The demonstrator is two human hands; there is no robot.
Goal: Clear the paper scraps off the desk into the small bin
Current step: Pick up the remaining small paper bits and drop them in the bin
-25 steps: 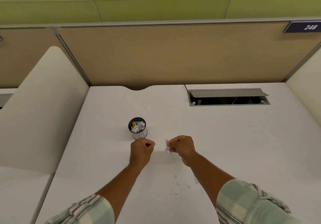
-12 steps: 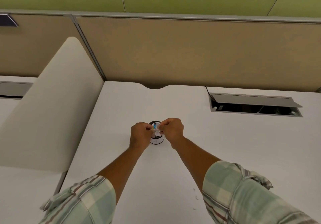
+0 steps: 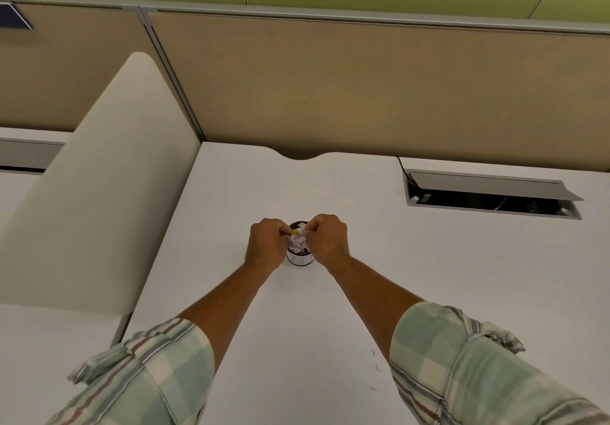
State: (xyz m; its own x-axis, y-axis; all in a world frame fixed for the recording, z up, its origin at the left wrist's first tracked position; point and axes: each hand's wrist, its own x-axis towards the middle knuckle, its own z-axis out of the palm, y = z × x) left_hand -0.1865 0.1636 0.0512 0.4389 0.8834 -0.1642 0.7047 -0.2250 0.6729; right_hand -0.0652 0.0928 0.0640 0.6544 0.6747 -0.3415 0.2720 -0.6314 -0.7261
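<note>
The small black bin (image 3: 299, 260) with a white label stands mid-desk, heaped with crumpled white paper scraps (image 3: 298, 245) and a yellow bit (image 3: 293, 232). Both hands hover over its mouth and hide its sides. My left hand (image 3: 265, 247) is at the bin's left rim, its fingers pinched on a small scrap beside the yellow bit. From the right rim, my right hand (image 3: 327, 239) pinches a white scrap (image 3: 301, 226) just above the heap. A few tiny paper bits (image 3: 374, 367) lie on the white desk (image 3: 231, 213) near my right sleeve.
An open cable hatch (image 3: 491, 198) is set into the desk at the back right. A beige partition wall (image 3: 363, 88) closes the back edge, and a cream rounded divider (image 3: 99, 193) runs along the left edge.
Both hands moved forward from the desk surface in front of the bin to directly over its mouth, carrying their scraps. The view shifted so the bin sits more central.
</note>
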